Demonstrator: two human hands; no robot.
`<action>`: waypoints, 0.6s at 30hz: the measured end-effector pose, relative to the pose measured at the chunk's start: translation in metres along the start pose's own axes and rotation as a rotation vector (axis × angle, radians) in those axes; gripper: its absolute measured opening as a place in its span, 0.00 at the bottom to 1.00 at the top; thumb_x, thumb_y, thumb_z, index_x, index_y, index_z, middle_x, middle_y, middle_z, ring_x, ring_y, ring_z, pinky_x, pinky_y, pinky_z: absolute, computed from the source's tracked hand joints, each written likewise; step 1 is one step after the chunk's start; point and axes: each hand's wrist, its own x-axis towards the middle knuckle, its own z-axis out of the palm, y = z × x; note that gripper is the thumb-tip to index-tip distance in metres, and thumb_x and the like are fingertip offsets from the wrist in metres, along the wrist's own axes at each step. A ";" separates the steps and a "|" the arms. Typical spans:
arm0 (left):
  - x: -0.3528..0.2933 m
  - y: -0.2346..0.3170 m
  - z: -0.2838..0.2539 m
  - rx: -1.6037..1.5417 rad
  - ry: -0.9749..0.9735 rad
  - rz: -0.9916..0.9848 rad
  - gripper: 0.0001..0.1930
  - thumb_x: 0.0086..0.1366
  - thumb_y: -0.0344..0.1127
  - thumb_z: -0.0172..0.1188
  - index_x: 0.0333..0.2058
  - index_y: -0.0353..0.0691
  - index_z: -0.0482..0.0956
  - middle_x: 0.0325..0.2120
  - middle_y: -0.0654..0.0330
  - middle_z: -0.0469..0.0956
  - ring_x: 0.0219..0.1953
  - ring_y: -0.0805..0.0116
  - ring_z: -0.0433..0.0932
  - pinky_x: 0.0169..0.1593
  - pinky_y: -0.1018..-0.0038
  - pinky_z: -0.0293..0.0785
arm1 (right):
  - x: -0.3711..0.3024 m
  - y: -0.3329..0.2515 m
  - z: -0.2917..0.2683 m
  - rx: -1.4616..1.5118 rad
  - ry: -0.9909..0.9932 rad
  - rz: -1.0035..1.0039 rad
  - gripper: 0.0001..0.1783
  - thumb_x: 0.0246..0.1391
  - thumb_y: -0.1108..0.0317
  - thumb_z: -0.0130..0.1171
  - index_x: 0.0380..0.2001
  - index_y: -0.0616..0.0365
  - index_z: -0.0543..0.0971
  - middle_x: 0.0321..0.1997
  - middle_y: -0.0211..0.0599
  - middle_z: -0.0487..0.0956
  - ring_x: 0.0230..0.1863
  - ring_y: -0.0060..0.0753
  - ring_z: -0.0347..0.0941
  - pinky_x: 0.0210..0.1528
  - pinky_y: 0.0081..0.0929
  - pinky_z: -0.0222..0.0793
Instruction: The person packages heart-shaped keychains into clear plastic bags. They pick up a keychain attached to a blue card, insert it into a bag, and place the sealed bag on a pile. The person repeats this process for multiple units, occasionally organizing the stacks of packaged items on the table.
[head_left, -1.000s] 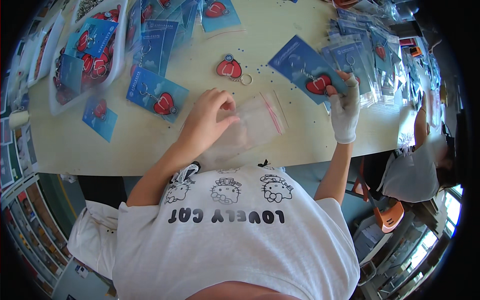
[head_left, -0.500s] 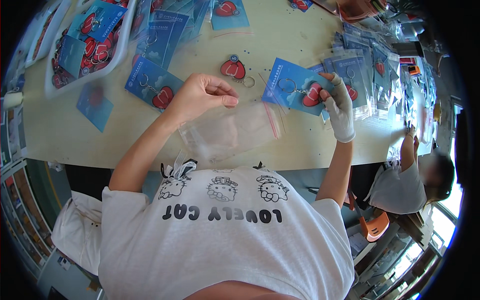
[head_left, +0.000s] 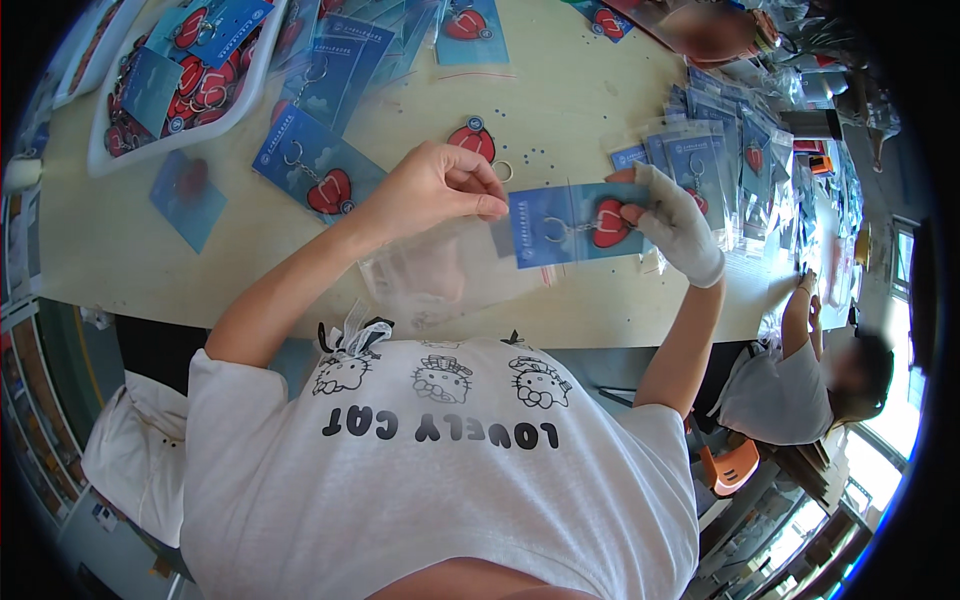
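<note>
My right hand [head_left: 683, 225], in a white fingerless covering, pinches the right end of a blue card [head_left: 535, 222] between thumb and fingertips. A red heart-shaped keychain [head_left: 609, 224] with a silver chain and ring lies on the card's face. To the left, my left hand [head_left: 447, 192] has its thumb pressed to its curled fingers at the card's far end; whatever they pinch is too small to make out. Beneath both hands a clear plastic bag [head_left: 430, 275] lies flat, its red-striped mouth partly under the card. Another heart keychain [head_left: 472, 141] rests just beyond my left hand, partly hidden by it.
A white bin [head_left: 100, 150] of red keychains stands at the far left. Carded keychains [head_left: 330, 190] lie near my left forearm. Bagged cards [head_left: 690, 160] pile up at the right. A co-worker [head_left: 780, 385] sits beyond my right arm. Small blue dots speckle the table.
My right hand has brought the card left and down, turning it nearly level over the bag's mouth. My left hand has shifted slightly right, still pinched.
</note>
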 end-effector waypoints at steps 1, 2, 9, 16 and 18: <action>0.002 -0.002 0.002 0.017 0.006 0.009 0.09 0.56 0.31 0.67 0.32 0.31 0.80 0.24 0.61 0.82 0.27 0.80 0.77 0.35 0.82 0.71 | 0.010 -0.013 0.008 -0.092 -0.044 0.030 0.27 0.54 0.85 0.50 0.58 0.64 0.64 0.47 0.39 0.76 0.44 0.21 0.73 0.47 0.19 0.69; 0.003 -0.003 0.004 0.034 0.011 0.018 0.09 0.56 0.31 0.67 0.32 0.31 0.80 0.24 0.61 0.82 0.27 0.81 0.76 0.34 0.82 0.70 | 0.018 -0.020 0.017 -0.184 -0.087 0.059 0.27 0.53 0.84 0.51 0.58 0.62 0.64 0.46 0.39 0.77 0.43 0.20 0.74 0.45 0.18 0.70; 0.007 -0.003 0.000 -0.037 -0.103 -0.071 0.12 0.55 0.31 0.69 0.36 0.31 0.81 0.28 0.60 0.83 0.29 0.81 0.78 0.34 0.84 0.72 | 0.032 -0.011 0.077 0.028 0.100 0.084 0.24 0.53 0.79 0.56 0.54 0.61 0.68 0.33 0.32 0.79 0.36 0.19 0.76 0.38 0.18 0.71; 0.012 0.007 -0.011 0.032 -0.007 -0.015 0.14 0.55 0.32 0.68 0.38 0.30 0.80 0.29 0.59 0.83 0.29 0.81 0.78 0.32 0.85 0.71 | 0.014 -0.009 0.076 0.181 0.338 0.261 0.08 0.49 0.80 0.56 0.35 0.66 0.78 0.30 0.33 0.80 0.28 0.17 0.75 0.31 0.15 0.71; 0.014 0.009 -0.011 0.098 -0.026 -0.022 0.14 0.55 0.32 0.68 0.38 0.30 0.80 0.29 0.59 0.83 0.30 0.81 0.78 0.34 0.83 0.71 | 0.015 -0.008 0.079 0.192 0.327 0.220 0.08 0.48 0.80 0.55 0.34 0.66 0.78 0.30 0.33 0.81 0.29 0.18 0.75 0.32 0.16 0.72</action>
